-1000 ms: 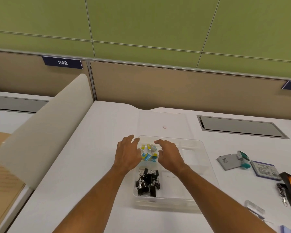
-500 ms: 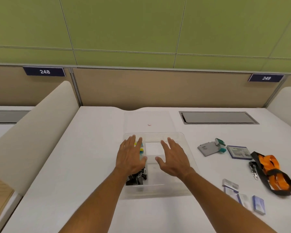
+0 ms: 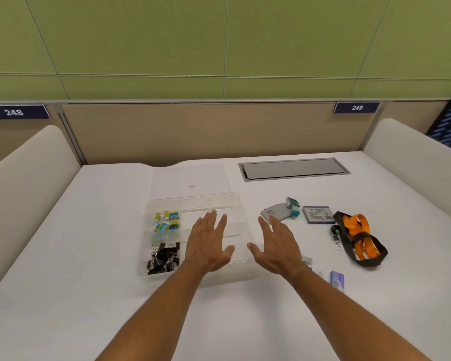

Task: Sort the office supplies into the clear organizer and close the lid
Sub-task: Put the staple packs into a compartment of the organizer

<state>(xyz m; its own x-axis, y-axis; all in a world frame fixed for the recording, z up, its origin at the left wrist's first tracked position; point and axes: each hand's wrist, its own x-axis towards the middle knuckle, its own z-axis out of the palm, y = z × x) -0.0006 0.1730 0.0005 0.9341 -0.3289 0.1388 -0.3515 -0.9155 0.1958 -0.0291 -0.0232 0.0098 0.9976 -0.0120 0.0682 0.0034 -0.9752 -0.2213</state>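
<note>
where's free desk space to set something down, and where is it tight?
Free: the wide strip of desk left of the organizer, up to the side panel; the near desk between the forearms. Crowded: right of the organizer, where the stapler, card, lanyard and small boxes lie near the right hand.

A white desk fills the lower part of the view. Near its far edge, right of centre, a grey rectangular cable hatch is set flush into the top. Behind the far edge stands a tan partition panel, with a green panelled wall above it. Two dark blue number plates sit at the top of the partition: 248 at the left and 249 at the right. Rounded off-white side dividers rise along the desk's left edge and right edge. The light is even and soft.
</note>
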